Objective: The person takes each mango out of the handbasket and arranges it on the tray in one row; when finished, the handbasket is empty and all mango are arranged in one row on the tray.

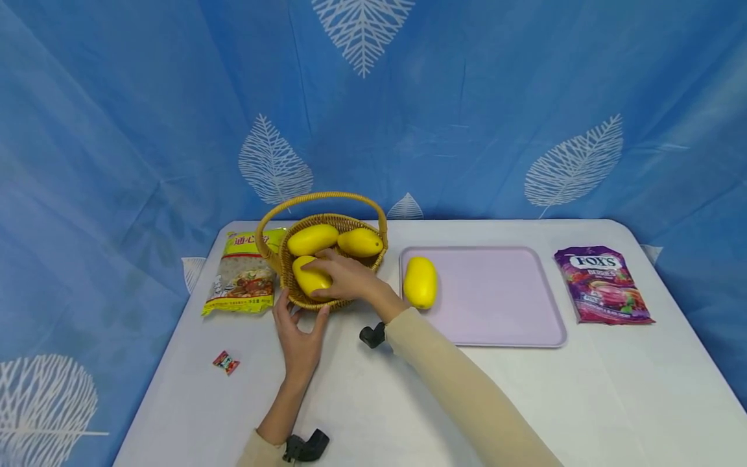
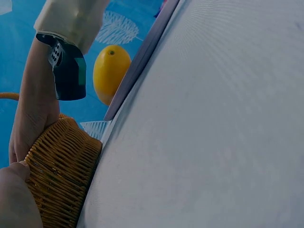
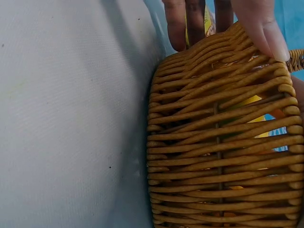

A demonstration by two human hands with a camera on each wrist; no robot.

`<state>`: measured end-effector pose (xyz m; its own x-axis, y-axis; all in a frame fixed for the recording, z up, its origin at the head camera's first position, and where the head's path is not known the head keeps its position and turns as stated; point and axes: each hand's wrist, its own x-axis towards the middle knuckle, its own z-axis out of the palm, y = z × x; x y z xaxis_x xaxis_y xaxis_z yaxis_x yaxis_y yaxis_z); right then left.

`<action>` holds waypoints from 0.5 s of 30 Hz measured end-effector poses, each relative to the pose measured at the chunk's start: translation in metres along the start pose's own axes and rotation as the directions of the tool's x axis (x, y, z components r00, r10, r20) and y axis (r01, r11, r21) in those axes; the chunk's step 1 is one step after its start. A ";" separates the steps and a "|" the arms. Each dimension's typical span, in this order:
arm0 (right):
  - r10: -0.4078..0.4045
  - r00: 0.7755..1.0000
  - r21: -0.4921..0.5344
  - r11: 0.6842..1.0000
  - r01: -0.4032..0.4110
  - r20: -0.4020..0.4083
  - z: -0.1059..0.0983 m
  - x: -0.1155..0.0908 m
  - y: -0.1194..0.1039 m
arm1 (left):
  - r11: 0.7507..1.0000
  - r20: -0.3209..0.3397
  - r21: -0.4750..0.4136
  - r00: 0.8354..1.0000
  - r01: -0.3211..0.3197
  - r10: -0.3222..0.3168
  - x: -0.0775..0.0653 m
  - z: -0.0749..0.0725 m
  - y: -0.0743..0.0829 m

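Note:
A wicker basket [image 1: 306, 305] with a tall arched handle stands at the back left of the table. My left hand [image 1: 300, 344] holds its near left side, with the thumb [image 3: 261, 26] at the rim and the fingers spread along the outer wall. Inside the basket, my right hand [image 1: 352, 279] grips a yellow mango [image 1: 309, 277], its fingers bent over the top. Two more mangoes, one on the left [image 1: 313, 240] and one on the right [image 1: 360, 242], lie behind it in the basket. In the left wrist view, the basket wall [image 2: 66, 171] hides the right hand's fingertips.
A pale purple tray [image 1: 496, 292] lies right of the basket, with a yellow mango [image 1: 420, 282] at its left end. A pasta bag [image 1: 242, 275] lies against the basket's left side. Farther out are a small wrapped candy [image 1: 225, 362] and a purple Fox's candy bag [image 1: 604, 285].

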<state>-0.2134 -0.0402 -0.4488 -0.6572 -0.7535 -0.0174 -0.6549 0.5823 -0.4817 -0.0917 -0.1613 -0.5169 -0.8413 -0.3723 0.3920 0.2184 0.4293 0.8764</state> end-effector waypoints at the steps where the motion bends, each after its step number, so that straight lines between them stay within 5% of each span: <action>1: 0.004 1.000 -0.005 1.000 -0.004 0.003 0.000 0.000 -0.001 | 1.000 -0.002 0.002 1.000 -0.004 0.004 0.000 0.000 0.000; 15: 0.030 0.999 0.011 0.999 -0.030 -0.013 0.000 -0.002 -0.004 | 1.000 -0.009 0.008 1.000 -0.005 0.005 0.000 0.000 -0.002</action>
<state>-0.2089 -0.0409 -0.4469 -0.6817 -0.7314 -0.0207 -0.6304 0.6014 -0.4909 -0.0920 -0.1621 -0.5189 -0.8355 -0.3779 0.3989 0.2184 0.4377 0.8722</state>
